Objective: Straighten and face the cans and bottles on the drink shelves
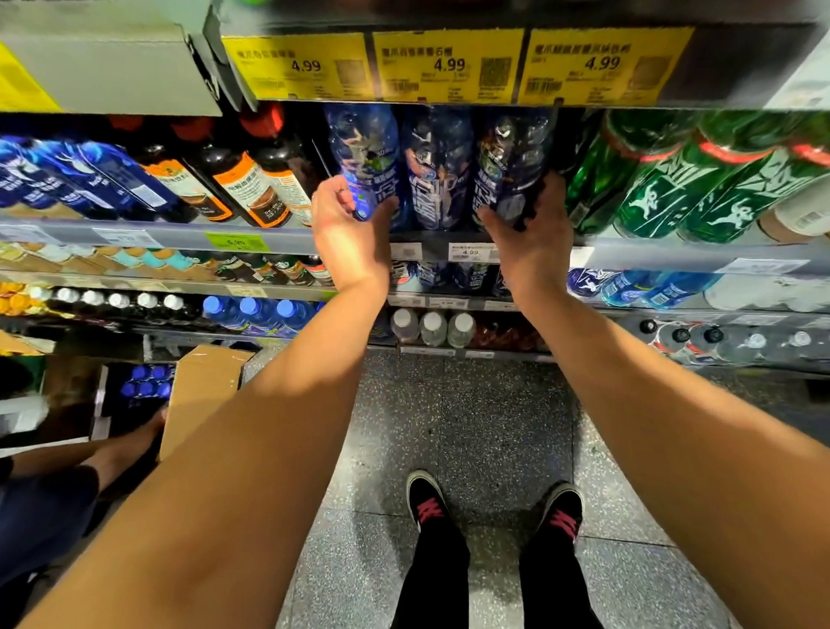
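Dark blue printed bottles (pixel 437 170), green white-lettered bottles (pixel 673 179), yellow price tags (pixel 450 65), speckled grey floor (pixel 480 430).

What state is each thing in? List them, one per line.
left hand: gripping the left blue bottle
right hand: gripping the right dark bottle
middle bottle: upright, untouched, between the two held
green bottles: standing in a row on the right
cardboard box: open, on the floor
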